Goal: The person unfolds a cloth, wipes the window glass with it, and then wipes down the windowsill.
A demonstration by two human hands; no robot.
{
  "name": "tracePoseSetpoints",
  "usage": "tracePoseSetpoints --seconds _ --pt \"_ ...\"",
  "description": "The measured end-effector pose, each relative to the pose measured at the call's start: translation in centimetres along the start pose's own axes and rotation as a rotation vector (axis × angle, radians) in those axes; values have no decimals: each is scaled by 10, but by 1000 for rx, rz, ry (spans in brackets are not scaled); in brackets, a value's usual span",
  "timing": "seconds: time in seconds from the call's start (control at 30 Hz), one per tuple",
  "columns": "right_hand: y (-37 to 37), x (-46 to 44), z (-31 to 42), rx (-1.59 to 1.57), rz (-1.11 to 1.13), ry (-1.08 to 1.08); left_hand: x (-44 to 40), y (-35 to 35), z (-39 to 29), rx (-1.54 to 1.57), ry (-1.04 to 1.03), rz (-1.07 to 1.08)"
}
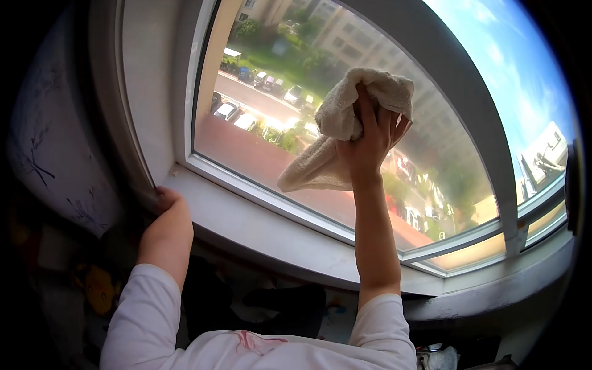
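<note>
Cloth [339, 111] lies against the pane [253, 151], bunched over its upper middle, with a loose tail drooping toward the pane's lower edge. The right hand [371, 139] has it clamped, fingers spread and pushed into the folds from the near side, the palm low on the bundle; the thick part rises above and to the left of the grip, and the tail hangs below and left of it. The step in hand looks like wiping the glass — a judgement from the pose. A further stroke calls for even pressure and the slack tail gathered in, so the bundle rubs flat. Left of the pane's lower corner, the left hand [168, 198] sits by the end of the sill [259, 225] — its fingertips are in shadow, so I cannot tell whether they are closed on anything.
</note>
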State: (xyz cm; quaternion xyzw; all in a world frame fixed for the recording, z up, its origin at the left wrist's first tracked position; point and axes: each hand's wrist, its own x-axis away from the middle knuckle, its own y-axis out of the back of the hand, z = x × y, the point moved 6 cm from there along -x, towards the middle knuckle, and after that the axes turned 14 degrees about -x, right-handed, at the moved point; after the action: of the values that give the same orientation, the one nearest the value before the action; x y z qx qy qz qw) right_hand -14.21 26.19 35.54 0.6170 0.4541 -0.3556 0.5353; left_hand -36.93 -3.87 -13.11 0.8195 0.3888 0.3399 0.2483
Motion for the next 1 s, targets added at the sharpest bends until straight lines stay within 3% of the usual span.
tracePoseSetpoints --seconds 0.23,0.27,0.37,0.43,0.47,0.53,0.67,0.83,0.93,1.0 --pt "-49 -71 30 -123 -75 202 2 0 3 83 124 -23" --pt "-58 -69 38 -141 -51 213 -7 -14 6 61 65 -53" --pt "-86 -38 57 -217 181 258 -33 -45 21 -7 -4 -80" --pt "-105 2 59 -272 399 249 -8 -8 6 -48 73 4" --pt "-101 13 57 -227 404 222 -5 -9 9 22 79 -55" --pt "-86 22 48 -136 402 163 -5 -15 12 170 79 -177" --pt "-57 -11 38 81 162 -7 4 -4 8 109 117 -103" --pt "-66 -70 48 -71 33 94 22 22 -1 100 167 -100" --pt "-85 -89 60 -115 16 113 19 15 2 119 166 -121" --pt "-93 -88 70 -147 90 161 20 17 1 84 194 -18"
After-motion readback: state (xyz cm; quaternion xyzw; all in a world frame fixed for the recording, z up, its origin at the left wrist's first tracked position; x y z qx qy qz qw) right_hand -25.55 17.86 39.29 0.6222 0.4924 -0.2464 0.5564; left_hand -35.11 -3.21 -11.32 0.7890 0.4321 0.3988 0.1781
